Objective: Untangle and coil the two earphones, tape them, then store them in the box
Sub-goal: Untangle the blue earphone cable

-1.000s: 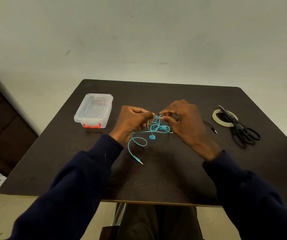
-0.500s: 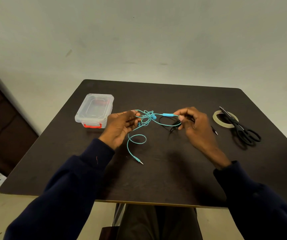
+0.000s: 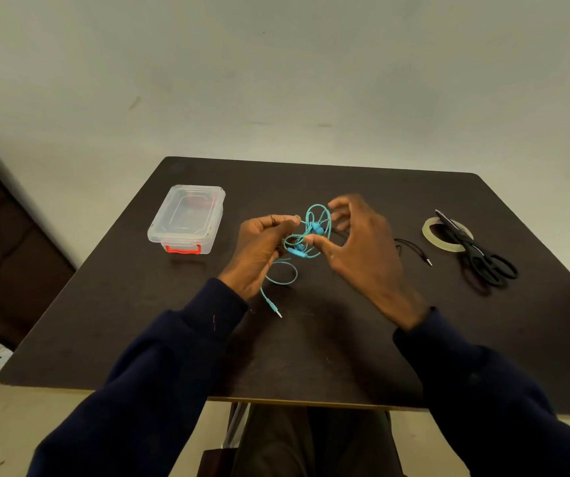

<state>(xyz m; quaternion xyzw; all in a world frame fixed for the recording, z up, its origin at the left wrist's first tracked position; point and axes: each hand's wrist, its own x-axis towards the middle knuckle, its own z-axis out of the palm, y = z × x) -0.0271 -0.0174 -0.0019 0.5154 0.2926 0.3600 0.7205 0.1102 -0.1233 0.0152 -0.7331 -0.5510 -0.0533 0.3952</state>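
Note:
A turquoise earphone (image 3: 305, 242) hangs in a tangle of loops between my hands above the dark table (image 3: 311, 356). My left hand (image 3: 259, 251) pinches its cable between thumb and fingers. My right hand (image 3: 362, 249) has its fingers spread, with the thumb touching the tangle and the fingers near the top loop. The turquoise plug end (image 3: 277, 312) trails onto the table. A black earphone (image 3: 410, 249) lies on the table behind my right hand, mostly hidden. A clear plastic box (image 3: 187, 218) with red clasps and its lid on stands at the left.
A roll of clear tape (image 3: 443, 234) lies at the right with black scissors (image 3: 476, 256) resting partly on it. The table's front edge is close to my body. A dark piece of furniture (image 3: 4, 246) stands off to the left.
The hands came back together, and the turquoise cable that was stretched between them has bunched into loops. My right hand let go of its pinch and spread its fingers.

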